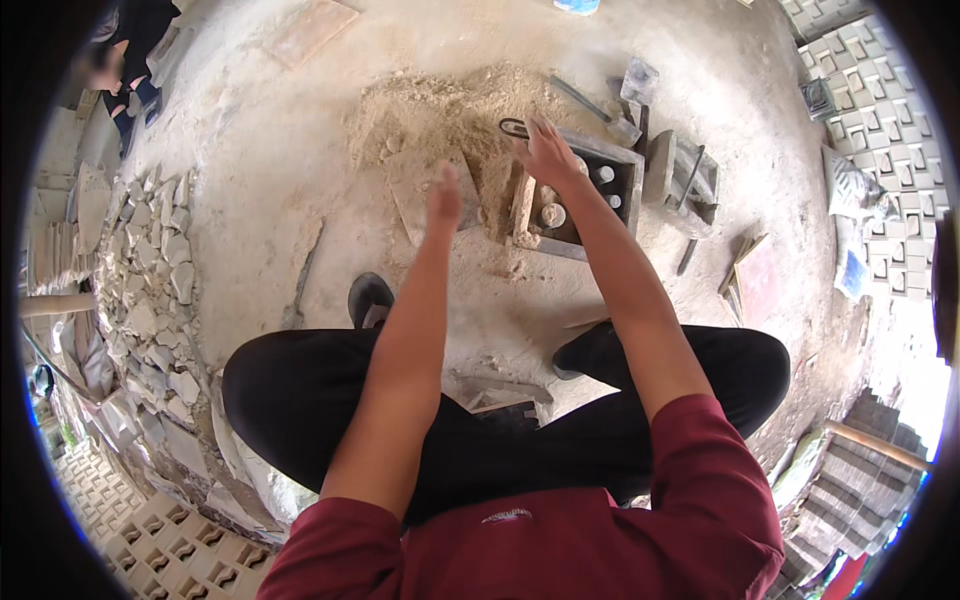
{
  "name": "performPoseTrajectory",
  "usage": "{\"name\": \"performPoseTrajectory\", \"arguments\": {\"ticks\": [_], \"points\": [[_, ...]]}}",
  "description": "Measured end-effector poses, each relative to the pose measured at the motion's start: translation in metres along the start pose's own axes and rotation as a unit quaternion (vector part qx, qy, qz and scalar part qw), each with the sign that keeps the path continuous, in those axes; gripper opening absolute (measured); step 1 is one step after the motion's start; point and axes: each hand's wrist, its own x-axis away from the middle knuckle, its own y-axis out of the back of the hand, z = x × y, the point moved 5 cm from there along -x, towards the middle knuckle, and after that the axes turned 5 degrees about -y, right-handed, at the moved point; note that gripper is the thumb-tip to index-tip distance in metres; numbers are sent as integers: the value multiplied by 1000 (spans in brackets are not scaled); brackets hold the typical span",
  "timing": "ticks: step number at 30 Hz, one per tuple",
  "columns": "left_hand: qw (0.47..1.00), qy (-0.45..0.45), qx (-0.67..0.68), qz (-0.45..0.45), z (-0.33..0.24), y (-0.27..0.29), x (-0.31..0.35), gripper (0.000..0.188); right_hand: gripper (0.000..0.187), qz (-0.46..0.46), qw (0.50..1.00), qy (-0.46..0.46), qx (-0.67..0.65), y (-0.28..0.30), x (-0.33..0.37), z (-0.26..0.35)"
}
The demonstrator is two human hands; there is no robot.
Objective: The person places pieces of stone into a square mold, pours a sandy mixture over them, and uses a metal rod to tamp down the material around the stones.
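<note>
My right hand (547, 152) is stretched forward with fingers apart, resting on the near-left corner of a dark metal box mould (612, 160) that stands on the dusty ground. Round pegs show inside the mould. My left hand (444, 196) hangs in the air, held edge-on with fingers together and holding nothing, above a flat slab (418, 195) at the foot of a pile of pale sandy mix (450, 110). A handled tool (514, 127) lies on the pile just left of my right hand. I sit with both knees spread, in black trousers.
A hammer (600, 110) and metal mould parts (680, 170) lie beyond and right of the mould. Broken slabs (150, 290) are heaped at left, patterned cast blocks (890, 110) stacked at right. Another person (125, 60) crouches far left. A reddish board (757, 280) lies at right.
</note>
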Motion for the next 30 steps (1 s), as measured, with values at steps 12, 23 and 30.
{"name": "performPoseTrajectory", "arguments": {"ticks": [12,23,30], "points": [[967,-242,1,-84,-45,-46,54,57,40,234,953,137,-136,26,71,69],[971,-207,48,-112,-95,-44,83,54,47,-96,987,125,-15,44,130,22],[967,-158,0,-199,-42,53,56,64,69,69,972,220,51,19,161,72]]}}
